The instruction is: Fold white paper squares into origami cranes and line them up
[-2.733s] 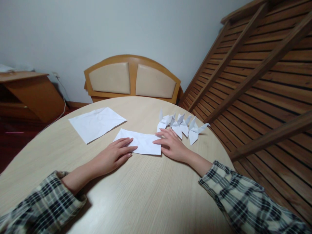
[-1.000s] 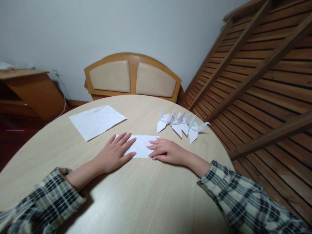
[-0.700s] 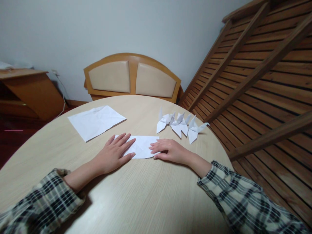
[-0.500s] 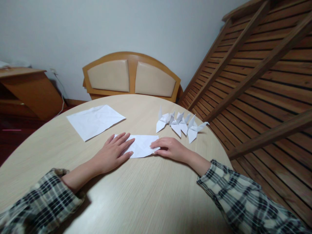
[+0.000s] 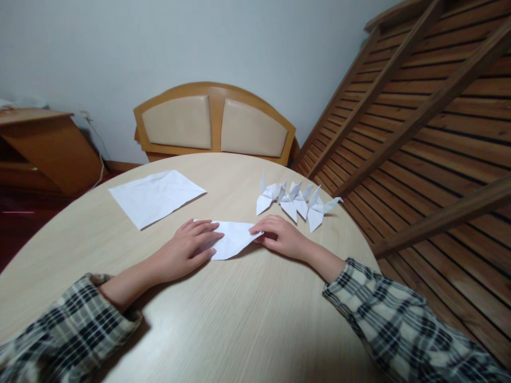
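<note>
A folded sheet of white paper [image 5: 233,238] lies on the table between my hands. Spread over its left end, my left hand [image 5: 190,246] presses it flat with fingers apart. My right hand [image 5: 277,234] pinches the paper's right end between thumb and fingers, and that corner is lifted off the tabletop. Several white paper cranes [image 5: 297,202] stand in a cluster just beyond my right hand. Past my left hand rests a larger white sheet of paper [image 5: 157,198], lying flat with visible creases.
The round light-wood table [image 5: 223,324] fills the foreground. Behind it stands a wooden headboard [image 5: 215,119] with two cream pads against the wall. Slatted wooden panels [image 5: 423,143] lean at the right, and a brown cabinet [image 5: 51,149] is at the left.
My right hand has raised the paper's right end, and the lower right edge now slants upward. My left hand stays on the left end, almost unmoved.
</note>
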The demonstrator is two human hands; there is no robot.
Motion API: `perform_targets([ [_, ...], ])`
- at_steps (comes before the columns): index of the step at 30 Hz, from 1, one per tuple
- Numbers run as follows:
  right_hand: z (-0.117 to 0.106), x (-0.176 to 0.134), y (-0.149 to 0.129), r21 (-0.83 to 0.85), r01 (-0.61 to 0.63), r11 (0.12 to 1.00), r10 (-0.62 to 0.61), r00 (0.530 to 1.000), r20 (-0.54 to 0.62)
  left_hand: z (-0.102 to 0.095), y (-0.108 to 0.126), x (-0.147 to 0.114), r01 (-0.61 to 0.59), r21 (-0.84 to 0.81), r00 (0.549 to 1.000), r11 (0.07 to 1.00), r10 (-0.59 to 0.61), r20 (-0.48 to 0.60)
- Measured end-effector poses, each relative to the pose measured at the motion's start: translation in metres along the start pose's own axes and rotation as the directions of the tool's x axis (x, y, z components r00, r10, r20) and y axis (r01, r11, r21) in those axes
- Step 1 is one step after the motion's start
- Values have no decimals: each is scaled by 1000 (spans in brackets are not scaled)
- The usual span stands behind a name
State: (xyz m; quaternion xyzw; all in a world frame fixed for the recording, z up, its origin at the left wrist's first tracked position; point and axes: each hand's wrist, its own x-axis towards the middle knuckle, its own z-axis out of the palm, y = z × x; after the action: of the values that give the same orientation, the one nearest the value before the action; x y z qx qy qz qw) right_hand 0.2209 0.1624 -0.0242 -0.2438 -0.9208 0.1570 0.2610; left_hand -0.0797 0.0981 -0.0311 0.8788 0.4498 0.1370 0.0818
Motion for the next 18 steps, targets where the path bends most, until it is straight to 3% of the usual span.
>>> perform_targets([
  [8, -1, 1, -9, -7, -151, 989, 151, 988, -17, -1, 1, 0, -2, -1, 1000, 1000, 2, 8],
  [18, 10, 0, -4, 195, -254, 947, 282, 951, -129, 0, 0, 0, 6, -2, 1000, 1000, -6, 6],
])
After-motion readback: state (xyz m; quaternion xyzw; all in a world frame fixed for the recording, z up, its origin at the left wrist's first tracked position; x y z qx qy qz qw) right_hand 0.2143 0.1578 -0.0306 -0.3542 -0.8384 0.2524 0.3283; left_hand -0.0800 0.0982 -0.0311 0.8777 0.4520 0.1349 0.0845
